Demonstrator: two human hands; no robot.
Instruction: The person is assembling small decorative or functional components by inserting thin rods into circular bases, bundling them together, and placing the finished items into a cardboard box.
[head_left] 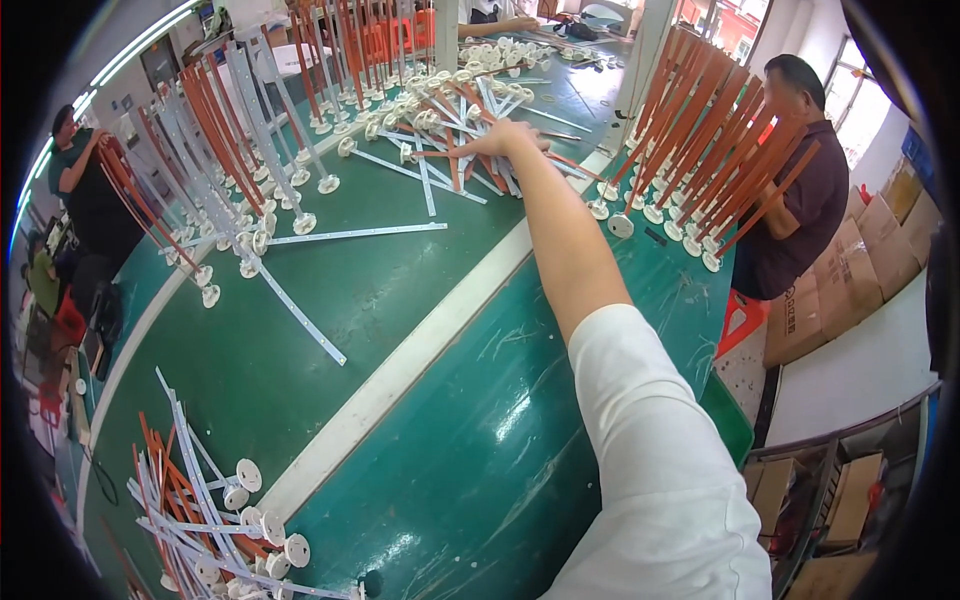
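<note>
Your right hand (508, 138) is at that messy pile of orange and white strips (428, 120) on the green counter (420, 285), upper middle of the frame. Fingers look bent, can't tell if they're pinching one. Left hand's out of frame, so can't tell there. Another bundle (205, 500) sits lower left.
</note>
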